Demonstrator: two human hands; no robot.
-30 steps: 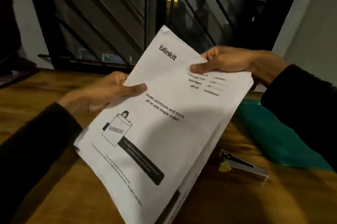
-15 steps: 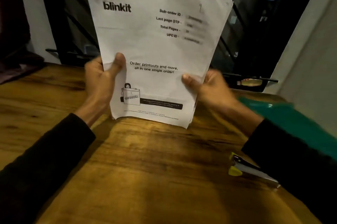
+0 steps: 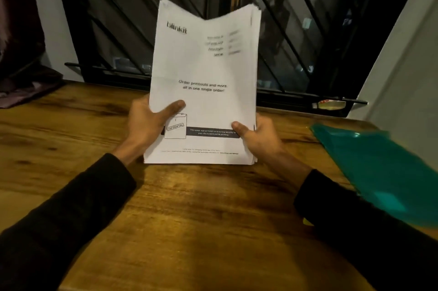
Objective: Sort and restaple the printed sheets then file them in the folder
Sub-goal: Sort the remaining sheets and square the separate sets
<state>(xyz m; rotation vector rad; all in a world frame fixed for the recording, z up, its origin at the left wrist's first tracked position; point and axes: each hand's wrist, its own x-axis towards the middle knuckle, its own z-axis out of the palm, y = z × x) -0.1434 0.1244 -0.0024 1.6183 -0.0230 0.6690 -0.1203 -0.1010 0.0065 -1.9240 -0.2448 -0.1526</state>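
A stack of white printed sheets (image 3: 203, 65) with a "blinkit" cover page stands upright, its bottom edge on the wooden table (image 3: 189, 219). My left hand (image 3: 149, 122) grips the stack's lower left side, thumb across the front. My right hand (image 3: 258, 136) holds its lower right side. The top of the stack sags in the middle. A teal folder (image 3: 379, 172) lies flat on the table at the right. Only a yellow speck of the stapler (image 3: 307, 221) shows beside my right sleeve; the rest is hidden.
A dark window with a diagonal metal grille (image 3: 213, 18) runs behind the table's far edge. A small tube-like object (image 3: 329, 104) lies on the sill at the right. Dark cloth (image 3: 21, 87) hangs at the far left. A white wall (image 3: 403, 77) stands at the right.
The stack went from slanted and low to upright, then dropped until its bottom edge met the table. Both hands shifted to its lower sides. The stapler is now mostly behind my right sleeve.
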